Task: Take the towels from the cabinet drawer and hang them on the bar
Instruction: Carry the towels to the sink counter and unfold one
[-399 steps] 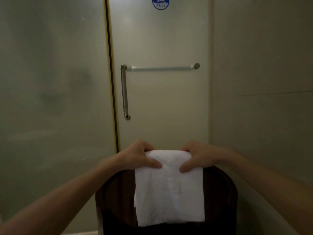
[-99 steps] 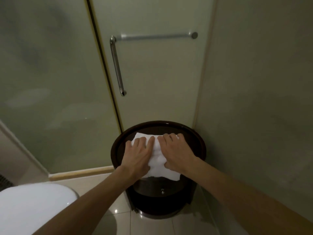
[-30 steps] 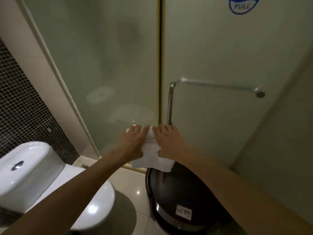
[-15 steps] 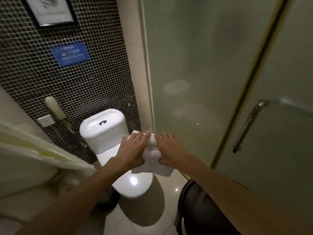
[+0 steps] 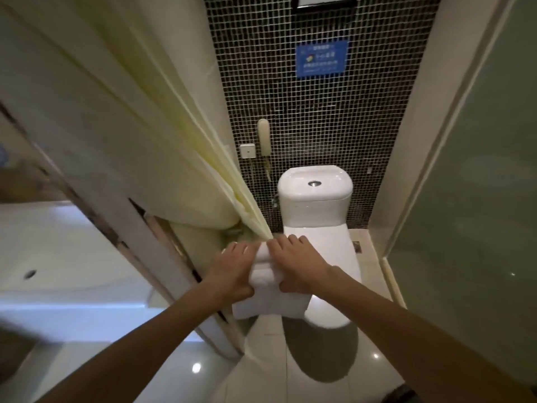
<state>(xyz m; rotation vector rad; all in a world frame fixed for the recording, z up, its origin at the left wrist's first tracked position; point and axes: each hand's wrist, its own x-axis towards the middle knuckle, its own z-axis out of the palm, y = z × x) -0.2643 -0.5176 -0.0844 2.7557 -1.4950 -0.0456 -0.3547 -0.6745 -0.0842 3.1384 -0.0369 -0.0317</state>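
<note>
Holding one folded white towel [image 5: 271,303] out ahead of the body, the person has both grips clamped on it. The left grip [image 5: 232,271] pinches its left side and the right grip [image 5: 299,269] its right, with fingers curled over the far fold and thumbs on the near face. The towel is in mid-air and touches only the two grips. In this view it lies across the front of the toilet [image 5: 315,199], and the gathered edge of the shower curtain [image 5: 130,126] is just beside the fingertips. Neither the bar nor the cabinet drawer is in view, so the hanging step looks not yet done.

Several things could go wrong from here:
- The lower layers hang loose below the thumbs, so a slack pinch on either side could let the fold open or drop the towel onto the toilet or floor.
- A swing to the left could drag the towel against the curtain.
- With the bar out of sight, a hurried turn could bump the frosted glass panel [image 5: 479,199].

Counted:
- one towel
- two grips
- one toilet
- one shower curtain
- one bathtub [image 5: 58,242]
- one blue sign [image 5: 322,58]
- one wall handset [image 5: 263,137]
- one wall plate [image 5: 247,151]
</note>
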